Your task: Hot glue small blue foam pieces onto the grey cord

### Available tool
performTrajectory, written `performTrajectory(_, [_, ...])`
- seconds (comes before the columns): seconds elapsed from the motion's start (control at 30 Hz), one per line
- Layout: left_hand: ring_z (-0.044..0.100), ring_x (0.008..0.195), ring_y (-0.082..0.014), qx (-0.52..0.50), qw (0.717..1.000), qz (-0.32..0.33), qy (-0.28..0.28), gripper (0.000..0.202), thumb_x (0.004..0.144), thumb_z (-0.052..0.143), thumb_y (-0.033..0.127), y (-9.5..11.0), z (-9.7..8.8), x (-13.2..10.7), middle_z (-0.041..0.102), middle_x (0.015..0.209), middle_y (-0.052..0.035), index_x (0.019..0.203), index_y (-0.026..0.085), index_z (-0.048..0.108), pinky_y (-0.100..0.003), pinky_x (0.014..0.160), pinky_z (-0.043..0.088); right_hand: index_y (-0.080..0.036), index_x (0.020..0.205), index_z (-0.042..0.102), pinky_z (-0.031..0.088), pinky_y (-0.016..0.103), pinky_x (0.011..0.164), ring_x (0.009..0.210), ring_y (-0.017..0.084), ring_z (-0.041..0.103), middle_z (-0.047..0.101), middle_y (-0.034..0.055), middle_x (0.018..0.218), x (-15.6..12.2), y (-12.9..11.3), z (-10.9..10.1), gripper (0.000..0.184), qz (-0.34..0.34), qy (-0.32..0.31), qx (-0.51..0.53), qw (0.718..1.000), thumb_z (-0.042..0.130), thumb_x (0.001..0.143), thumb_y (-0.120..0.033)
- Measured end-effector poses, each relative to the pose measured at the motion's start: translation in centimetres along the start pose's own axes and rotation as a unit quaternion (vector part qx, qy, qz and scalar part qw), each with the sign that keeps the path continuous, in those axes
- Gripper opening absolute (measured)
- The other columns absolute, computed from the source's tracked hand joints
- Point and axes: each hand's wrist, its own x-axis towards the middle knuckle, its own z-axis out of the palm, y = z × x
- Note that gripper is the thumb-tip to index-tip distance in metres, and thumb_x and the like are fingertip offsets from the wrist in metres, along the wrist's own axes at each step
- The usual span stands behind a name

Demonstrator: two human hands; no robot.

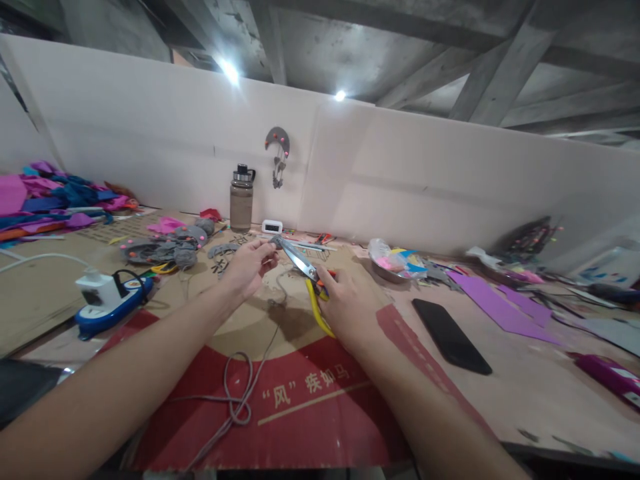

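My right hand [347, 300] is wrapped round the yellow and orange handles of a pair of scissors [299, 260]. Their silver blades point up and to the left, towards the fingertips of my left hand [250, 267]. Those fingers are closed in a pinch on a small grey piece [276, 241], apparently felt, at the blade tips. Whether the blades touch it I cannot tell. Below, a grey cord [239, 400] lies in loose loops over a red and tan cardboard sheet [320, 427].
A water bottle [241, 200] and small white clock [272, 227] stand by the partition. Left are a blue power strip [113, 308], grey felt pieces [150, 250] and coloured cloth scraps [65, 197]. A phone [450, 335], metal bowl [393, 270] and purple sheets [500, 307] lie right.
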Motion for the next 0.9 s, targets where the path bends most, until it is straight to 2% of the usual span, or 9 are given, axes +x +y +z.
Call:
performTrajectory(0.27, [0.050, 0.053, -0.0056, -0.009, 1.000, -0.002, 0.016, 0.008, 0.063, 0.066, 0.014, -0.12, 0.00, 0.08, 0.054, 0.060, 0.0021, 0.066, 0.012, 0.059, -0.018, 0.054, 0.042, -0.028, 0.124, 0.044, 0.032, 0.026, 0.060, 0.079, 0.017, 0.052, 0.055, 0.0075, 0.100, -0.14, -0.36, -0.21, 0.042, 0.008, -0.011, -0.023, 1.000, 0.045, 0.083, -0.030])
performTrajectory(0.37, [0.051, 0.054, -0.0056, -0.003, 1.000, 0.000, 0.005, 0.009, 0.062, 0.067, 0.015, -0.24, -0.16, 0.22, 0.056, 0.061, 0.0014, 0.067, 0.012, 0.059, -0.018, 0.052, 0.041, -0.030, 0.123, 0.045, 0.031, 0.026, 0.058, 0.078, 0.018, 0.053, 0.056, 0.0065, 0.099, -0.15, -0.38, -0.20, 0.040, 0.017, -0.010, -0.025, 0.999, 0.044, 0.083, -0.031])
performTrajectory(0.5, [0.052, 0.053, -0.0064, 0.021, 1.000, -0.020, 0.005, 0.010, 0.063, 0.066, 0.017, -0.25, -0.49, 0.38, 0.060, 0.068, -0.0019, 0.068, 0.011, 0.060, -0.019, 0.050, 0.041, -0.030, 0.116, 0.049, 0.031, 0.025, 0.059, 0.077, 0.017, 0.054, 0.057, 0.0052, 0.098, 0.01, -0.09, -0.04, 0.035, 0.025, -0.014, 0.029, 0.999, 0.045, 0.082, -0.028])
performTrajectory(0.63, [0.051, 0.050, -0.0071, 0.027, 0.998, -0.036, 0.032, 0.007, 0.064, 0.063, 0.016, -0.05, -0.64, 0.45, 0.061, 0.066, -0.0035, 0.067, 0.010, 0.060, -0.020, 0.048, 0.042, -0.028, 0.115, 0.050, 0.031, 0.025, 0.060, 0.077, 0.016, 0.053, 0.057, 0.0047, 0.095, 0.23, 0.27, -0.23, 0.033, 0.015, 0.006, 0.085, 0.996, 0.043, 0.083, -0.028])
performTrajectory(0.9, [0.053, 0.051, -0.0080, -0.011, 0.997, -0.050, 0.058, 0.004, 0.064, 0.062, 0.012, 0.11, -0.61, 0.52, 0.061, 0.064, -0.0032, 0.067, 0.010, 0.061, -0.020, 0.048, 0.043, -0.028, 0.115, 0.050, 0.027, 0.025, 0.061, 0.079, 0.017, 0.048, 0.054, 0.0061, 0.093, 0.16, -0.08, -0.17, 0.035, 0.004, 0.012, 0.023, 1.000, 0.048, 0.080, -0.028])
